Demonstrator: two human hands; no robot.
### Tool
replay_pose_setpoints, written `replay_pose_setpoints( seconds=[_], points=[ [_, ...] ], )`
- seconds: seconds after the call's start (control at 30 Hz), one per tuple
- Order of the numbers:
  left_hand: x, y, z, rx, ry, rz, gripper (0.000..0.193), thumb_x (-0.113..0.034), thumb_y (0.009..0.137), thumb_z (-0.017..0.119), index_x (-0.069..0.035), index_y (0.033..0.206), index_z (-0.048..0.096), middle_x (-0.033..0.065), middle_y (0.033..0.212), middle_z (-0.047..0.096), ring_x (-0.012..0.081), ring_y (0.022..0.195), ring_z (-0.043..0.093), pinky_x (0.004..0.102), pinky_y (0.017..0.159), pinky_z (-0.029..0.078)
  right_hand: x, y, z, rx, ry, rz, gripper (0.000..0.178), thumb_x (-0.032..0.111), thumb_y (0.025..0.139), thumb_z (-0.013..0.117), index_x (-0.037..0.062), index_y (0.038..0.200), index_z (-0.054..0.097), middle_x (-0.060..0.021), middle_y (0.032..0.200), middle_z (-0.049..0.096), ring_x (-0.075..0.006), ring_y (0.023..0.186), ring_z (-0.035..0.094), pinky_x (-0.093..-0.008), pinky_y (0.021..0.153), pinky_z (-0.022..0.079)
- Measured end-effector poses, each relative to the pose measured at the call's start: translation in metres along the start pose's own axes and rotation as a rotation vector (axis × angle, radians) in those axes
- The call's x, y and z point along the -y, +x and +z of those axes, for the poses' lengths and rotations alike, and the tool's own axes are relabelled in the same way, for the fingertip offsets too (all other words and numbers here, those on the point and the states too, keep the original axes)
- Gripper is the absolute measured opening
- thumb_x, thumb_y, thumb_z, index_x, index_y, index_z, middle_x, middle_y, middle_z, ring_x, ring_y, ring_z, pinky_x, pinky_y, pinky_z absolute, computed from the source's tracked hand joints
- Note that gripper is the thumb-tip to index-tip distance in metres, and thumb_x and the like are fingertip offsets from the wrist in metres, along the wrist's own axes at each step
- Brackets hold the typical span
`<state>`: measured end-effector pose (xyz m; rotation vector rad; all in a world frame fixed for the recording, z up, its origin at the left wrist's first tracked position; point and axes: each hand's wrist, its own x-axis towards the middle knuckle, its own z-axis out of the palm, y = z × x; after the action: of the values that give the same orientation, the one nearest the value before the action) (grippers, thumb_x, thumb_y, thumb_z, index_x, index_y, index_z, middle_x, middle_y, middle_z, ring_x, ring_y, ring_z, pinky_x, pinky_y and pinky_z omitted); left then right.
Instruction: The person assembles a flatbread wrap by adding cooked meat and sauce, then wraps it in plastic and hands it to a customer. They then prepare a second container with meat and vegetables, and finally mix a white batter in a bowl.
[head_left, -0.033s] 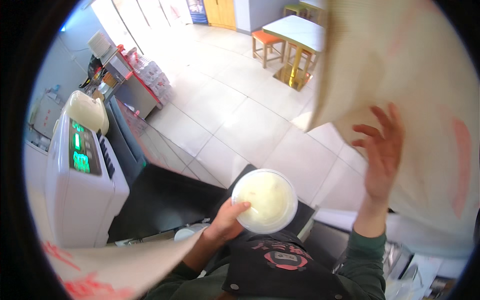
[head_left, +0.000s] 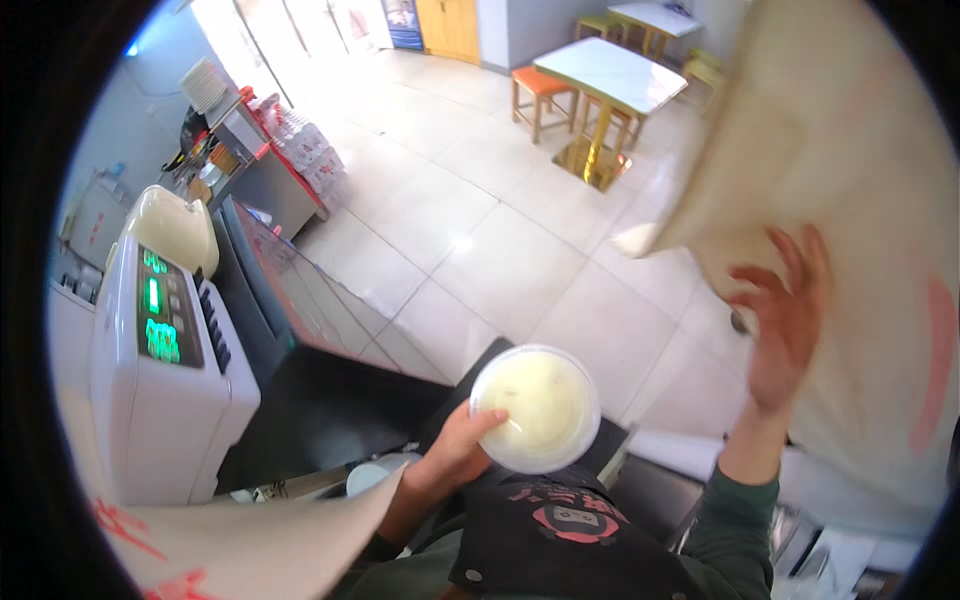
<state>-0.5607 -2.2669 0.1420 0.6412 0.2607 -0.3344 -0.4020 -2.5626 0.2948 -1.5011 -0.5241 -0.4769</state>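
Observation:
In my left hand is a round plastic tub with a translucent lid and pale yellowish contents. The thumb lies over the lid's edge; the other fingers are hidden beneath. My right hand is raised on the right, its fingers spread, against a beige cloth curtain with red marks. It holds nothing, and the curtain's edge hangs beside the fingertips. Another cloth panel with red marks crosses the lower left, in front of my left forearm.
At left stands a white machine with a lit green display, beside a black counter. A white-topped table and an orange stool stand farther off on the tiled floor. Packed bottles are stacked by a cabinet.
The curtain's edge and my right hand have shifted rightward in the picture, uncovering more of the table behind. My left hand still holds the tub, slightly lower in view.

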Motion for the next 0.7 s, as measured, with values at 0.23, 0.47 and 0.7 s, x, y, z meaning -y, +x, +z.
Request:
replay_pose_setpoints(
  seconds=[0.23,0.47,0.7],
  points=[
    [-0.081,0.116,0.013,-0.078,-0.052,0.014,0.058,-0.015,0.091,0.069,0.004,0.142,0.045,0.0176,0.136,0.058,0.0286,0.123,0.059,0.0436,0.107,0.046,-0.047,0.128,-0.082,-0.339,-0.254,-0.209,0.071,0.026,0.094,0.063,0.0019,0.152,0.029,-0.018,0.138,0.052,-0.0263,0.097,0.066,-0.0288,0.072,0.051],
    [-0.157,0.229,0.001,-0.176,-0.109,0.129,0.058,-0.017,0.091,0.068,0.003,0.141,0.047,0.0179,0.133,0.06,0.0292,0.121,0.06,0.044,0.107,0.047,-0.183,0.223,-0.091,-0.067,-0.292,0.314,0.026,0.016,0.103,0.053,0.0002,0.122,0.06,-0.0068,0.108,0.065,-0.0084,0.076,0.057,-0.0231,0.071,0.048],
    [-0.245,0.319,-0.013,-0.232,-0.164,0.321,0.058,-0.018,0.09,0.068,0.004,0.14,0.048,0.0169,0.131,0.062,0.0288,0.12,0.062,0.0429,0.106,0.048,-0.341,0.316,0.078,0.486,0.073,0.731,0.02,0.006,0.098,0.055,0.0001,0.115,0.065,-0.009,0.104,0.069,-0.0137,0.082,0.067,-0.0274,0.069,0.056]
  ],
)
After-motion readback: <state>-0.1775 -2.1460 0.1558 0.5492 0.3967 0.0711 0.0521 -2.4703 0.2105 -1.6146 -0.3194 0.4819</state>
